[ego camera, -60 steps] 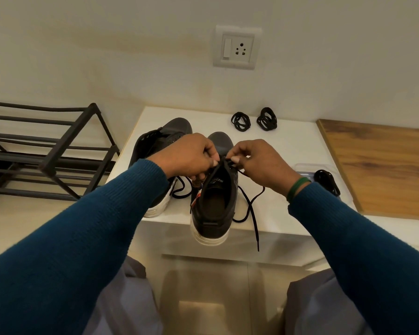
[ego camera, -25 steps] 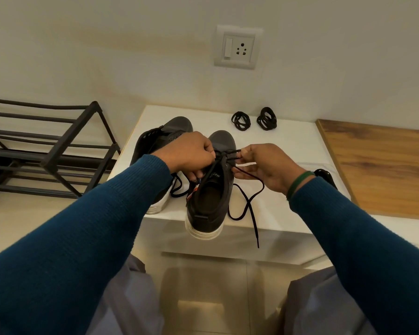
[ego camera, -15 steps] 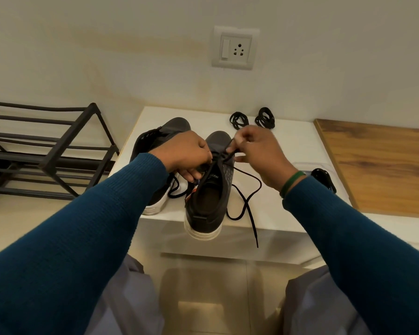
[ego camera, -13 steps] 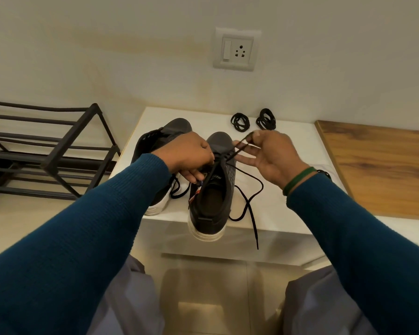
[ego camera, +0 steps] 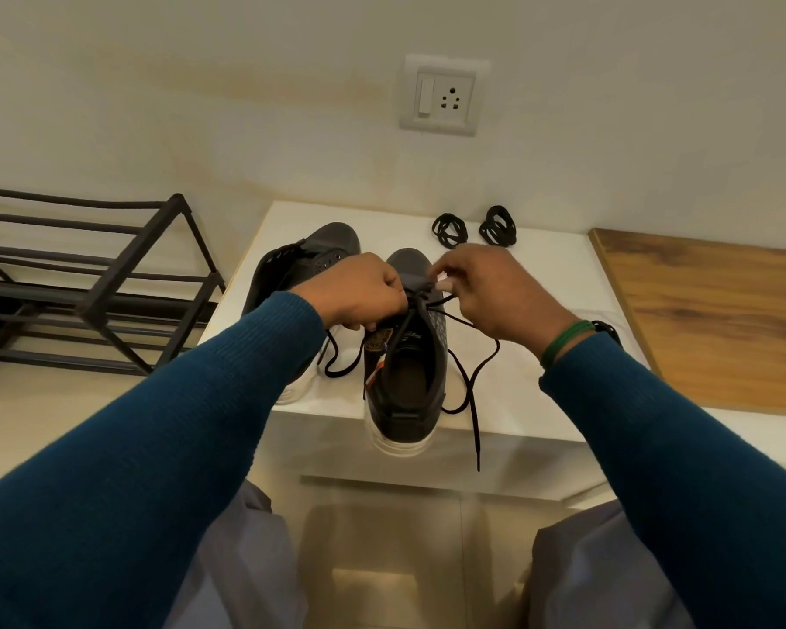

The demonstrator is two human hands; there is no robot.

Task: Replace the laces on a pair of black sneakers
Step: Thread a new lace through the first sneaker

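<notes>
A black sneaker with a white sole lies on the white table, heel hanging over the near edge. My left hand grips its left upper by the eyelets. My right hand pinches the black lace at the shoe's top eyelets; the loose end trails over the table edge. The second black sneaker lies to the left, partly hidden by my left arm. Two coiled black laces rest at the back of the table.
A black metal shoe rack stands to the left. A wooden board lies on the right. Behind my right wrist sits a dark bundle. A wall socket is above the table.
My right hand has come back in from its pull to the upper right and now pinches the lace close to the eyelets. The left hand stays on the shoe.
</notes>
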